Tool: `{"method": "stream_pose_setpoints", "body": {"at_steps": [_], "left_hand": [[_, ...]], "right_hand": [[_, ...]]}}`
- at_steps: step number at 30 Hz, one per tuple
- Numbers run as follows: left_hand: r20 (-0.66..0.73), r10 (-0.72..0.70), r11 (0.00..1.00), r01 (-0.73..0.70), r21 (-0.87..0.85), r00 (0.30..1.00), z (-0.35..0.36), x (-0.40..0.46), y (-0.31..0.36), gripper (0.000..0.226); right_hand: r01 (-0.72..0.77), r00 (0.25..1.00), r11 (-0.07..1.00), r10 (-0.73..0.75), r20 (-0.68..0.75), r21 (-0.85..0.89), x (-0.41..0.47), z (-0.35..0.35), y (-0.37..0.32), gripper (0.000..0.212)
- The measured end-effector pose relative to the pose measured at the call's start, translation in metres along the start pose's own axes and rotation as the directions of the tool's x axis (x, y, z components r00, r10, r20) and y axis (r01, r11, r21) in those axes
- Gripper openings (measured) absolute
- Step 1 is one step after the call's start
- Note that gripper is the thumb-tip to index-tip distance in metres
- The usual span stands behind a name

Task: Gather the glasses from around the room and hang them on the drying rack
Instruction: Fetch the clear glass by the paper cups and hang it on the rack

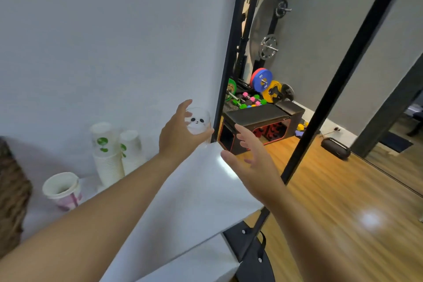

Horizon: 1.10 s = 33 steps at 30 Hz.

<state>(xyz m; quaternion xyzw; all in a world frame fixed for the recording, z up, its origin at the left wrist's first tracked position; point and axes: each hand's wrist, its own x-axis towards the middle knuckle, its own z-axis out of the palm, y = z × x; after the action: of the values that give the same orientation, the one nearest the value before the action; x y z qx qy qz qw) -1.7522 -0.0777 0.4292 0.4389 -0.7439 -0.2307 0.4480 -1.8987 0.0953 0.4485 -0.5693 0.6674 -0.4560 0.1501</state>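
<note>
A clear glass (pixel 198 121) with a small panda face printed on it is at the far right corner of the white table (pixel 201 192), close to the wall. My left hand (pixel 177 135) wraps around it, thumb above and fingers below. My right hand (pixel 249 158) hovers just to the right of the glass, over the table's right edge, with fingers spread and nothing in it. No drying rack is in view.
Two stacks of white paper cups (pixel 114 151) with green prints stand by the wall, and a single paper cup (pixel 63 190) sits nearer me. A black mirror frame (pixel 231 52) leans beside the table. A woven basket (pixel 11 192) is at the left edge. Wooden floor (pixel 343 213) lies to the right.
</note>
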Motion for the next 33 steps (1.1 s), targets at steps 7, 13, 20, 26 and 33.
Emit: {"method": "stream_pose_setpoints", "body": {"at_steps": [7,13,20,26,33], "left_hand": [[-0.125,0.003,1.0,-0.002,0.016,0.992,-0.1,-0.061,0.087,0.096],[-0.2,-0.065,0.998,0.06,-0.032,0.978,-0.18,-0.121,0.168,0.098],[-0.301,-0.077,0.996,0.06,-0.066,0.951,-0.288,-0.183,0.24,0.099],[-0.385,-0.065,0.996,0.084,0.033,0.92,-0.386,-0.254,0.266,0.097],[-0.453,-0.098,0.97,0.187,0.156,0.886,-0.52,-0.364,0.258,0.097]], "right_hand": [[0.165,0.984,0.981,-0.17,0.047,0.102,-0.028,-0.036,-0.059,0.081],[0.298,0.945,0.94,-0.315,0.09,0.166,-0.068,-0.052,-0.119,0.088],[0.394,0.89,0.843,-0.449,0.074,0.366,-0.122,-0.021,-0.22,0.097],[0.37,0.841,0.683,-0.534,0.085,0.629,-0.19,0.031,-0.312,0.095],[0.308,0.769,0.612,-0.611,0.188,0.728,-0.289,0.123,-0.421,0.086]]}}
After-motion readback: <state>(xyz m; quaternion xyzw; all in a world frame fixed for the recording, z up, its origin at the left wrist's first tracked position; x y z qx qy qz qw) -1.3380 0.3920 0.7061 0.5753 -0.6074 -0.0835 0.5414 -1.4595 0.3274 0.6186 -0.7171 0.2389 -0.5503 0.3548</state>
